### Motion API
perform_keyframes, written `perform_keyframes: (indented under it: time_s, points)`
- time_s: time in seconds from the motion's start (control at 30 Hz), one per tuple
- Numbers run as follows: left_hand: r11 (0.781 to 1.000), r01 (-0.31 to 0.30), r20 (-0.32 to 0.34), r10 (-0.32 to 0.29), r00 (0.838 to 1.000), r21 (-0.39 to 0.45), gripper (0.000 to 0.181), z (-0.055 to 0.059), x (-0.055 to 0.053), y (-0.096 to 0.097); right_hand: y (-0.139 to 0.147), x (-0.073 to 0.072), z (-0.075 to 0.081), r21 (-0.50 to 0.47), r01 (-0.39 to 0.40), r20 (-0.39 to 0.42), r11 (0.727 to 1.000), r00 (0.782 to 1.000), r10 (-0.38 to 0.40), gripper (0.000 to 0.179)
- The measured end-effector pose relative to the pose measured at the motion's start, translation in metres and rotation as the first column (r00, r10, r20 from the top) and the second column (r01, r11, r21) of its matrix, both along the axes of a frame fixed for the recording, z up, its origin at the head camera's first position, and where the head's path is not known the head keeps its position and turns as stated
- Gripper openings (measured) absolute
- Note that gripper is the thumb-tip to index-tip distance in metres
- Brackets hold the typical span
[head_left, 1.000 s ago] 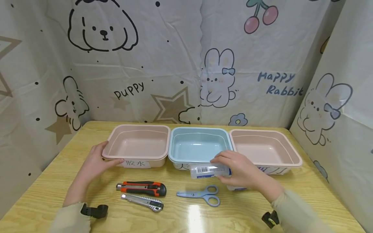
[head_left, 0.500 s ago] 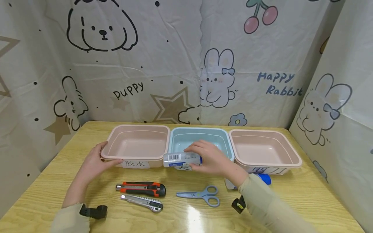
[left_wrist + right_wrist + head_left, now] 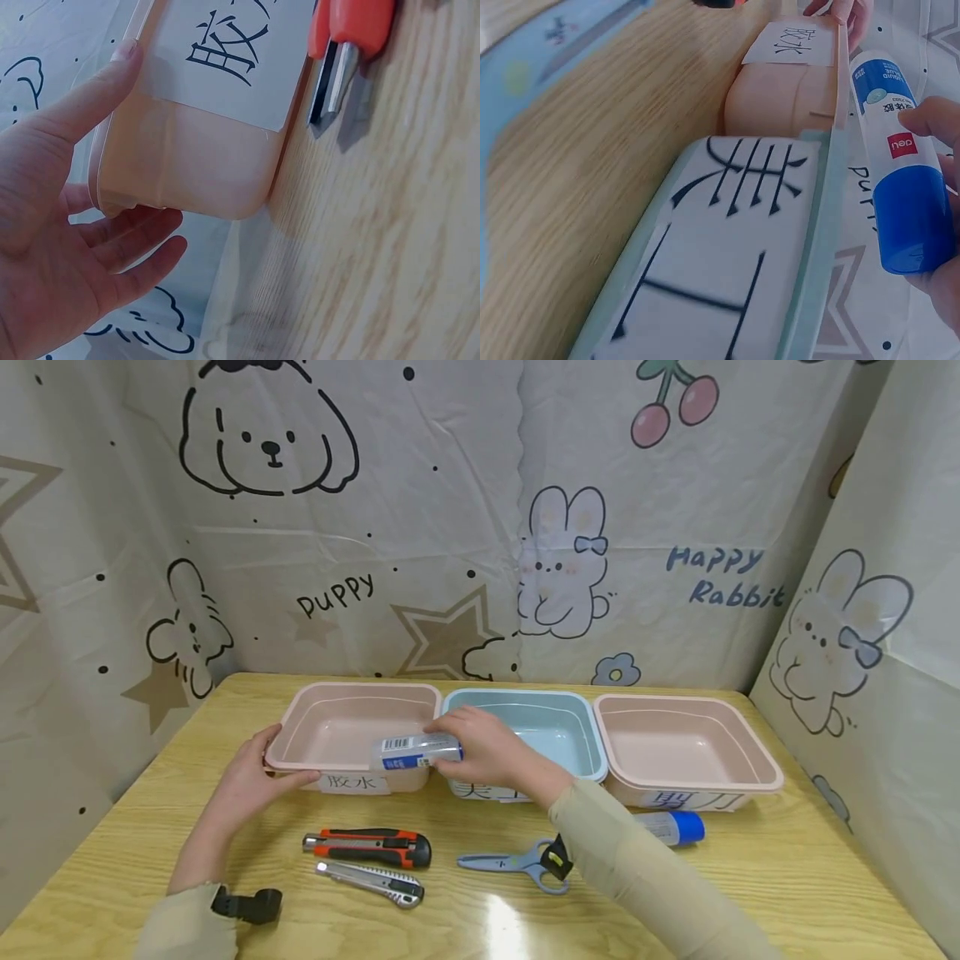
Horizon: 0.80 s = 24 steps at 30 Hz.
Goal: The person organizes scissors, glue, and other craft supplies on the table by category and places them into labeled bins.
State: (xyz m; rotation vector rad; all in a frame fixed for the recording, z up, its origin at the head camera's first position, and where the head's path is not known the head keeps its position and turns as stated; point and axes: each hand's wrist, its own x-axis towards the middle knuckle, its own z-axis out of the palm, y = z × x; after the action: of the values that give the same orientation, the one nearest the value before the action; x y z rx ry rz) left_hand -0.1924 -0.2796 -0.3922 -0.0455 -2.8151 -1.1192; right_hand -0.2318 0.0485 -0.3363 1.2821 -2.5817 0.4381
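Note:
My right hand (image 3: 491, 747) grips a clear liquid glue bottle (image 3: 412, 750) by its blue cap end. The bottle lies sideways over the front right rim of the left pink bin (image 3: 352, 735). Seen from the right wrist, the glue bottle (image 3: 896, 150) has a blue cap and a printed label. With my left hand (image 3: 251, 781) I hold the bin's near left corner. In the left wrist view, the left thumb lies along the rim of the pink bin (image 3: 210, 165), and the other fingers reach around its end.
A blue bin (image 3: 555, 739) and another pink bin (image 3: 682, 747) stand alongside, all with paper labels. In front lie an orange-black utility knife (image 3: 367, 846), a silver utility knife (image 3: 367, 880), blue scissors (image 3: 495, 862) and another glue bottle (image 3: 671, 827), partly behind my right sleeve.
My right hand has carried the glue bottle leftward, from in front of the blue bin to the left pink bin. My left hand has stayed on its bin corner.

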Motion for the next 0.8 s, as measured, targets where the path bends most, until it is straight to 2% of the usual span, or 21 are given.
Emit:
perform_keyframes:
  time_s: [0.4,0.57,0.8]
  points:
    - [1.000,-0.014,0.000,0.014,1.000,0.002,0.103,-0.003,-0.002,0.000,-0.050,-0.019,-0.005,0.095,0.036,0.125,0.995,0.991,-0.048,0.041]
    - [1.000,-0.012,-0.008,0.012,1.000,0.001,0.103,-0.005,-0.004,-0.001,-0.070,-0.022,-0.007,0.096,0.039,0.163,0.995,0.985,-0.055,0.039]
    - [1.000,-0.021,0.006,0.021,1.000,0.003,0.104,-0.004,-0.004,-0.002,-0.091,-0.025,-0.015,0.138,0.092,0.239,0.986,0.963,-0.124,0.039]
